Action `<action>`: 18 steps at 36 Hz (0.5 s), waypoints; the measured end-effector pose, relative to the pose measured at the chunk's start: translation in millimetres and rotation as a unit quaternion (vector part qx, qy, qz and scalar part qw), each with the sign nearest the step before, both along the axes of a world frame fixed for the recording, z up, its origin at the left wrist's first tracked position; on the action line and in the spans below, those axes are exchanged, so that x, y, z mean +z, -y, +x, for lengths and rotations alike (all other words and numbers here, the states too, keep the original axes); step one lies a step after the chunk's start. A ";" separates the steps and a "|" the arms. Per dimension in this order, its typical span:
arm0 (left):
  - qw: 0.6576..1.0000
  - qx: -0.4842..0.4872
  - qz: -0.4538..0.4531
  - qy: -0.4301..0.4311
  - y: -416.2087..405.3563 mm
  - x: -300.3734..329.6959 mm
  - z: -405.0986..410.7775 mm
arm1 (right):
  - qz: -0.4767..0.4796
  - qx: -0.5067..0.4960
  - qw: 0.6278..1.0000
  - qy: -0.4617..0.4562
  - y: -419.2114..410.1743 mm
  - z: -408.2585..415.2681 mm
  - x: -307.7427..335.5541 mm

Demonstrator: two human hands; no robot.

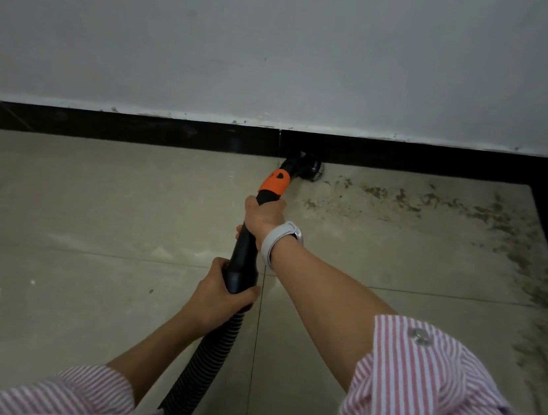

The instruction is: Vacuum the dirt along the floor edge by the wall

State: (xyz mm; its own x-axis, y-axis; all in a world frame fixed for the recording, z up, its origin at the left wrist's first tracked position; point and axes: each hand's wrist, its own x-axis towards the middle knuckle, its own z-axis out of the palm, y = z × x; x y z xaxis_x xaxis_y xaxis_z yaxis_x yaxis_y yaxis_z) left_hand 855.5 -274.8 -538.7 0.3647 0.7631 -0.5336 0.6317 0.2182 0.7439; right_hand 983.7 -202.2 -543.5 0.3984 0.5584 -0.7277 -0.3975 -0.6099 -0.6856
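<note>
On the left, the beige floor tiles (76,203) look glossy and mostly swept, with thin grout lines and faint pale streaks, so the risk there is small: a lone dark speck (151,291) near the left forearm could simply be missed. The left hand (221,290) wraps its fingers and thumb round the wide black cuff where the ribbed, flexible hose (210,348) joins the rigid tube; if that hand pulls sideways, the corrugated hose could kink or tug the nozzle off the edge. Just right of it and further forward, the right hand (262,218), with a pale smooth watch band (279,239) on the wrist, clenches the tapering black wand (246,255) just below its orange plastic collar (275,182). The round brush head (305,167), dark and bristly, sits on the floor touching the black polished skirting (137,130) at the foot of the matte grey-white wall (286,43). Pressed too hard, it could scuff the skirting or scatter grit rather than lift it; tilted, it would lose suction at the seam. To the right lies the dirt (439,201), a crumbly, brownish, patchy band that runs beside the skirting into the corner and down the right-hand edge. I judge most of the work lies there, and a fast pass would smear the fine dust into the tile. The loose striped sleeves (449,401) look soft and could drag through it.
</note>
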 end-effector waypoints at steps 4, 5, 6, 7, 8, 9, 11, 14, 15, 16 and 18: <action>0.999 -0.036 -0.015 -0.007 4.3 0.0 21.9 | -0.008 -0.011 1.000 0.007 9.8 28.3 -2.6; 0.999 -0.042 -0.015 -0.013 7.0 1.2 25.5 | -0.011 -0.004 1.000 0.007 12.4 32.0 -1.9; 0.999 -0.046 -0.015 -0.020 9.3 3.5 28.1 | -0.013 0.003 1.000 0.006 14.5 34.5 -1.6; 0.998 -0.050 -0.014 -0.028 10.4 6.2 29.7 | -0.012 0.010 1.000 0.002 16.9 35.8 1.0; 0.998 -0.054 -0.012 -0.037 10.6 10.2 30.0 | -0.009 0.015 1.000 -0.001 17.7 36.7 2.2; 0.997 -0.060 -0.011 -0.045 10.3 14.6 30.3 | -0.006 0.019 1.000 -0.005 19.6 37.4 5.2; 0.996 -0.071 -0.010 -0.056 8.7 21.2 30.6 | -0.002 0.021 1.000 -0.012 20.3 37.8 10.1; 0.996 -0.060 -0.006 -0.061 14.1 25.0 33.6 | 0.003 0.015 0.999 -0.031 21.7 38.9 14.6; 0.997 -0.053 -0.004 -0.060 17.4 24.4 35.1 | 0.001 0.016 0.999 -0.036 22.4 38.7 15.1; 0.997 -0.045 -0.001 -0.060 20.8 23.4 36.8 | -0.001 0.018 0.999 -0.036 22.4 38.6 13.8; 0.997 -0.028 0.012 -0.066 26.3 21.5 39.9 | -0.004 0.019 0.999 -0.032 24.9 38.6 12.2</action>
